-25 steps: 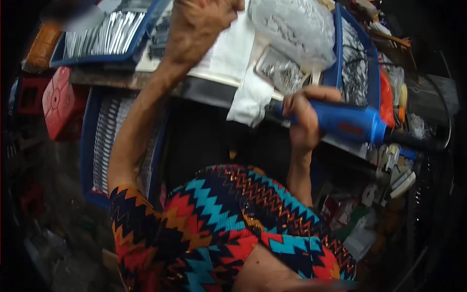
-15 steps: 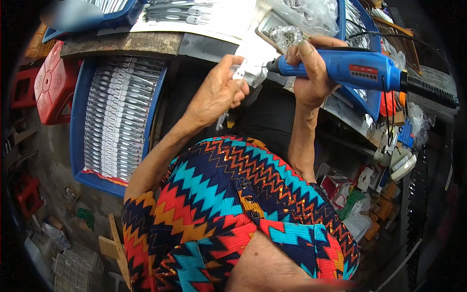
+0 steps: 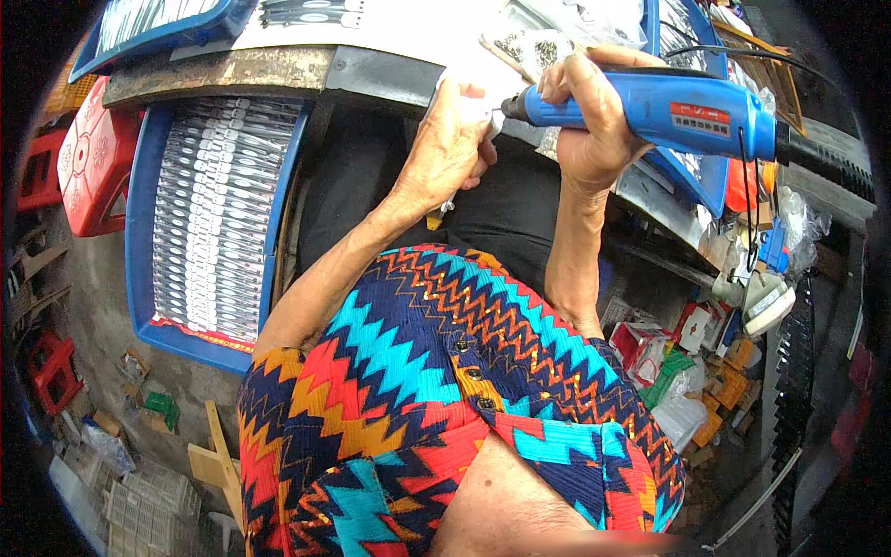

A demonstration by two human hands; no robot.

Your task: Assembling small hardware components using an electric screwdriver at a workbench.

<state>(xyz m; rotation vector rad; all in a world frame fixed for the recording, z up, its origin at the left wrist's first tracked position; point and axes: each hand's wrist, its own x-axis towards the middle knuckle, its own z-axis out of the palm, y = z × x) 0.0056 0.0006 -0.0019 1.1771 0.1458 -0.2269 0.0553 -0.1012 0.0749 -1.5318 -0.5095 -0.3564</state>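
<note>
My right hand (image 3: pixel 594 139) is wrapped round a blue electric screwdriver (image 3: pixel 696 116), held level over the bench's front edge. Its bit points left, at a small white plastic part (image 3: pixel 497 123) pinched in my left hand (image 3: pixel 444 148). Most of that part is hidden by my fingers, so I cannot tell whether the bit touches it. Below my left palm a small shiny end (image 3: pixel 448 203) pokes out; it may belong to the same piece. Small metal pieces (image 3: pixel 534 45) lie on the bench just behind the screwdriver.
A blue tray (image 3: pixel 139 223) with rows of black-and-white handled pieces stands at my left, under the worn bench edge (image 3: pixel 223 72). Another blue tray (image 3: pixel 167 42) sits at the far left. A red stool (image 3: pixel 88 158) is beyond it. A black cable (image 3: pixel 750 204) hangs at the right.
My left hand has shifted right and turned, so its fingers now cover more of the white part. The screwdriver, still in my right hand, has moved slightly left and up.
</note>
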